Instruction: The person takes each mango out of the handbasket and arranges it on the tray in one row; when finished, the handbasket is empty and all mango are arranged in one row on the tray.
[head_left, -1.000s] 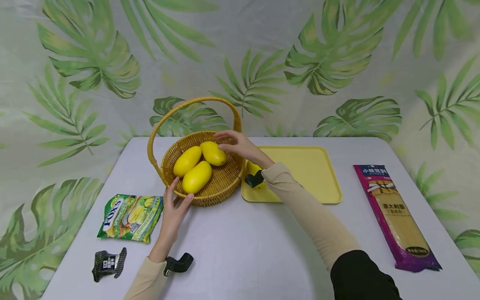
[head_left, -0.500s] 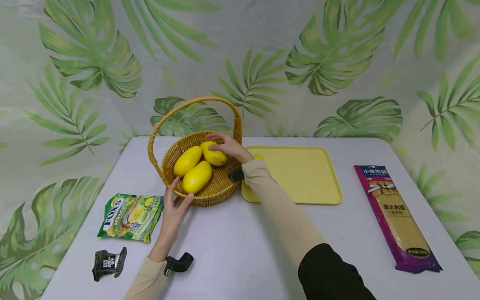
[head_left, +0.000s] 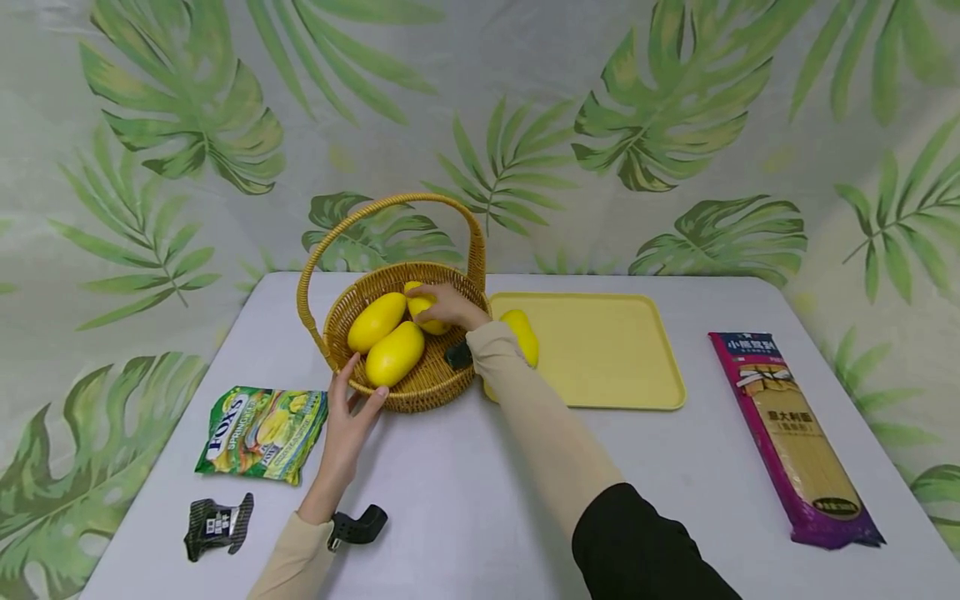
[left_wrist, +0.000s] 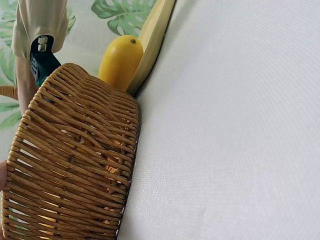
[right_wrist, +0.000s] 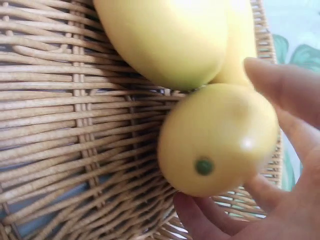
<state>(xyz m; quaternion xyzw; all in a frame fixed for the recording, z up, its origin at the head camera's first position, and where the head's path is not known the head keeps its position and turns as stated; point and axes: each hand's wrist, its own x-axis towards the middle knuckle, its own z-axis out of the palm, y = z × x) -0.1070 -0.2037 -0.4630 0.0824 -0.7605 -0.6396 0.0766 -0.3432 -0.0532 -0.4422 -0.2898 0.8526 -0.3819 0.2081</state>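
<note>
A wicker basket (head_left: 441,390) with a tall arched handle stands left of centre with three yellow mangoes inside. My right hand (head_left: 454,307) reaches in over the right side and grips the rear right mango (right_wrist: 215,137), thumb on one side and fingers curled round the other. Its rounded end with a dark green spot faces the right wrist camera. Against it lie the other two, the left mango (head_left: 377,322) and the front mango (head_left: 394,354). At the basket's front left, my left hand (head_left: 347,433) rests with thumb and fingers spread along the rim.
Right of the basket lies a yellow tray (head_left: 607,354) bearing another mango (head_left: 527,337), partly behind the right sleeve. A green candy bag (head_left: 262,433) and a small black packet (head_left: 217,527) are at left. At far right is a long purple pasta pack (head_left: 795,433).
My right hand has moved left and down into the basket and closed round the rear right mango. The mango on the tray shows more now. My left hand stays at the rim.
</note>
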